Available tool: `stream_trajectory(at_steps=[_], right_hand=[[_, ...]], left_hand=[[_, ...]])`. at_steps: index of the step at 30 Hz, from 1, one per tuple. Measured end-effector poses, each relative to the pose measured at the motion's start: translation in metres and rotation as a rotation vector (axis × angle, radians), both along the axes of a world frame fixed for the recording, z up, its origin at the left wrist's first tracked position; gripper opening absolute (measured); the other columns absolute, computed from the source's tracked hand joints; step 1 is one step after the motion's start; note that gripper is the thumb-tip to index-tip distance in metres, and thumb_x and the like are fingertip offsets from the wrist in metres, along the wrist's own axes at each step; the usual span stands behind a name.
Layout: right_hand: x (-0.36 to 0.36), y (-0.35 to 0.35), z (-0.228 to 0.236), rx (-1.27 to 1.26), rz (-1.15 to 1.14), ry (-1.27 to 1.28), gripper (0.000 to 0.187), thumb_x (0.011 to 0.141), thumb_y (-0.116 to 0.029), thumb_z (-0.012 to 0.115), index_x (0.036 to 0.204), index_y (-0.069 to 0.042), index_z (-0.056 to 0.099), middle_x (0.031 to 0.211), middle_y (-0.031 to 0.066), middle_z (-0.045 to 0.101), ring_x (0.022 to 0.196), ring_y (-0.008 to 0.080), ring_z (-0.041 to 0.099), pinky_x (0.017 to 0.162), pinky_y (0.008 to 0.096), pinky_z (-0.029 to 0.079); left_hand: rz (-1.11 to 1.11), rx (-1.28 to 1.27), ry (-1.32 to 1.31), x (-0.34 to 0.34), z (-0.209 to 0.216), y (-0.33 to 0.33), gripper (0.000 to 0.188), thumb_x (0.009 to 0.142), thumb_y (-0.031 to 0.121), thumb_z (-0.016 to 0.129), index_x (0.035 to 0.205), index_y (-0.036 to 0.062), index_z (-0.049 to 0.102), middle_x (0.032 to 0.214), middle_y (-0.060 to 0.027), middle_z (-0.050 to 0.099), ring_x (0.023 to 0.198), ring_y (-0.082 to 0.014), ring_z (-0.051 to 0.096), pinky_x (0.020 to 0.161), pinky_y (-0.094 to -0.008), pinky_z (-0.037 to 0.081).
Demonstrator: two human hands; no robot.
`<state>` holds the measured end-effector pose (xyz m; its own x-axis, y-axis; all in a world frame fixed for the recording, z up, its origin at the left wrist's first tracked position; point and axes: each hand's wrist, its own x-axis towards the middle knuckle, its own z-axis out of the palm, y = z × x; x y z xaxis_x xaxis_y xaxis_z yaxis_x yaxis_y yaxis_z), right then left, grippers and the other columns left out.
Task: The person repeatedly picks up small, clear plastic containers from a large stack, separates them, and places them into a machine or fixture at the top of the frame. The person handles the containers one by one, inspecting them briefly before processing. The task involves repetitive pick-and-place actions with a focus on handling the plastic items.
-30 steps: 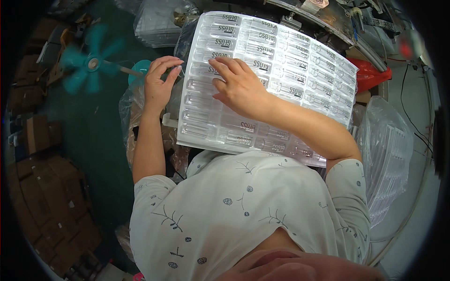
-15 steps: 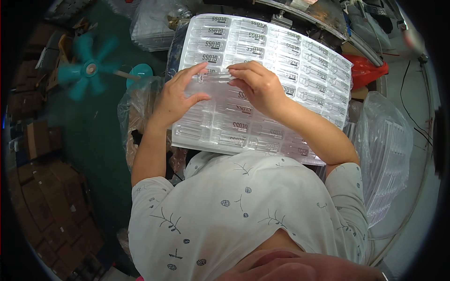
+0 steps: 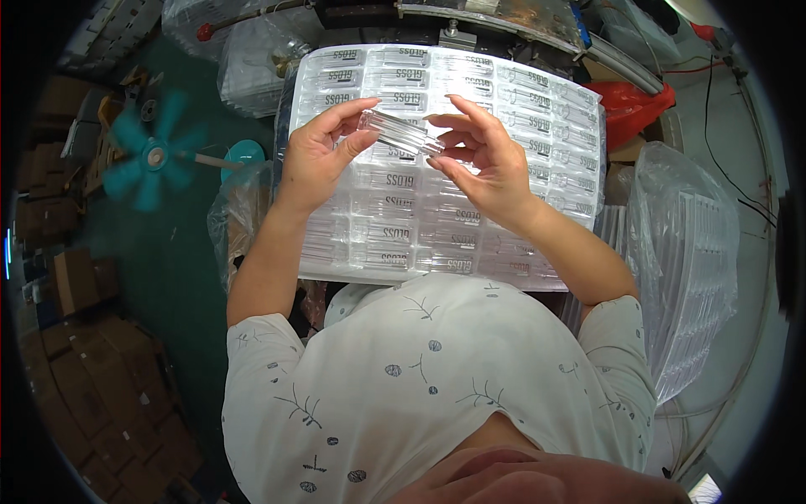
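Note:
Above a white tray (image 3: 579, 126) full of clear printed tubes, I hold one clear plastic tube (image 3: 398, 134) slantwise between both hands. Its wide end is pinched between the thumb and fingers of my left hand (image 3: 323, 151). At the narrower neck end, the thumb and fingertips of my right hand (image 3: 494, 168) close on the tube, with the index finger raised off it. The tubes in the tray lie flat in rows, each in its own moulded slot, with dark lettering on most. My hands and the held tube hide part of the tray's middle.
Beyond the tray stands a metal machine frame (image 3: 504, 25). On the right are a red plastic bag (image 3: 630, 109) and stacked clear trays in a plastic bag (image 3: 684, 269). A teal fan (image 3: 156, 157) spins at left, with brown cartons (image 3: 101, 378) below it.
The held tube has tilted from nearly level, its right end now lower. My right hand has turned and spread its fingers. In the view, the tray has shifted left and slightly down.

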<state>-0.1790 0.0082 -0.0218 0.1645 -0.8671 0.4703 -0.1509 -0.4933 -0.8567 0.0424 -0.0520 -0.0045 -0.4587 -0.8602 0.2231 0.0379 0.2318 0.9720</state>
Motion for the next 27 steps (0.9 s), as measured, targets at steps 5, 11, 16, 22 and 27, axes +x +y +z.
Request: stream_trajectory(at_steps=[5,11,16,22,27], right_hand=[[-0.005,0.003,-0.004,-0.161,-0.038,0.029,0.073,0.075,0.012,0.067,0.137,-0.003,0.031,0.123,0.0202,0.052,0.093,0.0168,0.061,0.083,0.0298,0.055],[-0.005,0.002,-0.006,-0.28,-0.083,0.041,0.072,0.07,0.011,0.07,0.132,-0.001,0.037,0.123,0.0177,0.051,0.087,0.0168,0.064,0.077,0.0272,0.057],[-0.01,0.003,0.001,-0.421,-0.149,0.225,0.059,0.071,0.006,0.071,0.124,-0.001,0.047,0.121,0.017,0.053,0.085,0.0229,0.064,0.074,0.0293,0.056],[-0.049,-0.017,0.02,-0.465,-0.381,0.349,0.036,0.071,-0.005,0.076,0.105,-0.001,0.064,0.094,0.0115,0.067,0.074,0.0207,0.062,0.064,0.0282,0.052],[-0.085,-0.04,0.028,-0.338,-0.717,0.252,0.028,0.073,-0.009,0.076,0.099,-0.002,0.068,0.091,0.0117,0.068,0.073,0.0174,0.062,0.063,0.0255,0.05]], left_hand=[[-0.026,-0.024,0.039,-0.011,-0.002,-0.001,0.038,0.084,0.007,0.066,0.121,0.0038,0.058,0.109,-0.0065,0.063,0.095,-0.0118,0.057,0.087,-0.0263,0.047],[-0.115,-0.032,0.054,-0.014,-0.003,-0.007,0.038,0.084,0.004,0.064,0.122,0.0051,0.058,0.113,-0.0073,0.063,0.099,-0.0131,0.058,0.09,-0.0276,0.047],[-0.202,0.047,0.031,-0.02,-0.011,-0.018,0.038,0.087,0.004,0.061,0.124,-0.0004,0.053,0.113,-0.0117,0.062,0.107,-0.0171,0.058,0.093,-0.0284,0.045],[-0.221,0.0,-0.219,-0.069,-0.001,-0.057,0.026,0.092,0.018,0.057,0.109,-0.0012,0.06,0.093,-0.0062,0.066,0.085,-0.0112,0.062,0.078,-0.024,0.048],[0.465,-0.631,-0.461,-0.165,0.023,-0.122,0.031,0.083,0.025,0.067,0.102,0.0016,0.06,0.074,-0.0083,0.067,0.066,-0.0175,0.065,0.061,-0.0285,0.05]])
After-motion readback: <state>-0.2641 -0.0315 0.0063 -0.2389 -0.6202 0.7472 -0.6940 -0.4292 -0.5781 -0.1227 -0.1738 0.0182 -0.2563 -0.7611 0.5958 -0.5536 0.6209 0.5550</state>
